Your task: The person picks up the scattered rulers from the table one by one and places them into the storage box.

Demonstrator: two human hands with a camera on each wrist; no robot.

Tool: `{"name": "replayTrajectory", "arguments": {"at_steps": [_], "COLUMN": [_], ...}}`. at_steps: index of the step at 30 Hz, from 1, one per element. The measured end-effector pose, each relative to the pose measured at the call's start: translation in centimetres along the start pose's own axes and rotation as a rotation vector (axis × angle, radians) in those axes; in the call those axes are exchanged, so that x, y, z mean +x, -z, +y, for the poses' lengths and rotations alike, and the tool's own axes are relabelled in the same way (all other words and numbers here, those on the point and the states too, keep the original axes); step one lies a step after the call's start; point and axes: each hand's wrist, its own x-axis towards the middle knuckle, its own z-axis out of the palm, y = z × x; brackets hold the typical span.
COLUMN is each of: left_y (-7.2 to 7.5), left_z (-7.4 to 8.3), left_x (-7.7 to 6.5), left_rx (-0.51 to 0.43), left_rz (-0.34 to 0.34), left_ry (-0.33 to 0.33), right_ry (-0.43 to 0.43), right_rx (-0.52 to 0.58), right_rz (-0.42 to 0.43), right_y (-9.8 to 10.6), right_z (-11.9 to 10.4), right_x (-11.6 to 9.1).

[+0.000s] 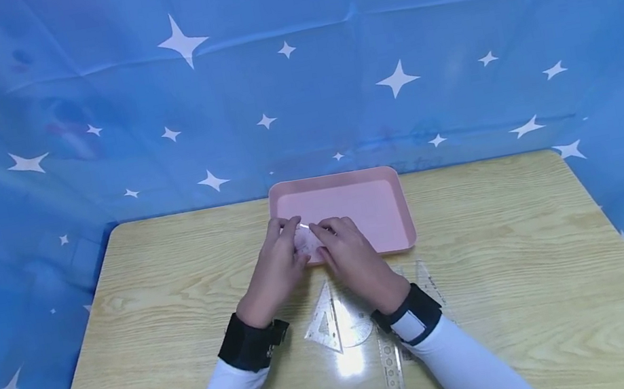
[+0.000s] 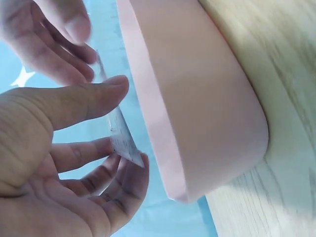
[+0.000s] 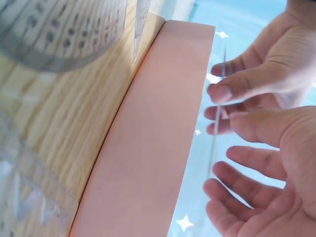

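A thin clear plastic piece with small dark markings [image 2: 124, 140] is held up over the front left of the pink tray [image 1: 380, 214]; its full outline is hidden by the fingers. My left hand [image 1: 277, 266] grips one side, thumb on one face and curled fingers on the other. At the opposite side, my right hand [image 1: 354, 260] holds the edge lightly between thumb and bent fingers [image 3: 222, 170]. Both wrist views show the piece nearly edge-on, beside the tray's outer wall.
On the wooden table [image 1: 174, 259], in front of the tray, lie a clear set square [image 1: 326, 321], a clear protractor [image 1: 358, 330] and a stencil ruler [image 1: 390, 364]. Another clear triangle [image 1: 426, 282] shows beside the right wrist. A blue star-patterned cloth [image 1: 298, 114] stands behind.
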Motion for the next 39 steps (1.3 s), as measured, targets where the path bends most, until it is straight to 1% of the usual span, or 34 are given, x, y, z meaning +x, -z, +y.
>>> {"name": "replayTrajectory", "arguments": {"at_steps": [6, 9, 11, 15, 17, 21, 24, 27, 33, 36, 39], "left_y": [-0.3, -0.4, -0.4, -0.5, -0.5, -0.8, -1.0, -1.2, -1.7, -1.9, -2.1], "left_z": [-0.4, -0.8, -1.1, -1.7, -1.9, -2.2, -2.3, -2.4, -2.5, -2.6, -2.8], "left_x": [1.0, 1.8, 2.5, 3.6, 4.1, 4.9, 5.6, 6.0, 7.0, 7.2, 7.3], "left_rx": [0.059, 0.079, 0.086, 0.084, 0.082, 0.086, 0.083, 0.082, 0.056, 0.054, 0.039], "left_rz": [-0.021, -0.039, -0.052, -0.067, -0.071, -0.084, -0.099, -0.118, -0.157, -0.168, -0.176], "left_ry": [-0.050, -0.051, -0.033, 0.022, 0.036, 0.039, 0.061, 0.099, 0.163, 0.169, 0.170], "right_ry": [-0.004, -0.005, -0.002, -0.013, -0.025, -0.032, -0.021, -0.017, -0.084, -0.111, -0.116], "right_rx": [-0.054, -0.048, -0.050, -0.069, -0.081, -0.092, -0.106, -0.127, -0.160, -0.175, -0.207], "right_rz": [0.016, 0.012, 0.005, -0.012, -0.015, -0.007, 0.006, 0.009, -0.037, -0.069, -0.098], "right_y": [-0.5, -0.5, -0.5, -0.3, -0.3, 0.0, 0.3, 0.6, 1.6, 2.2, 2.7], "right_z": [0.6, 0.9, 1.0, 1.3, 1.4, 1.7, 2.1, 2.5, 3.5, 3.9, 4.2], "right_x": [0.0, 0.0, 0.0, 0.0, 0.0, -0.1, 0.0, 0.0, -0.2, -0.5, -0.8]}}
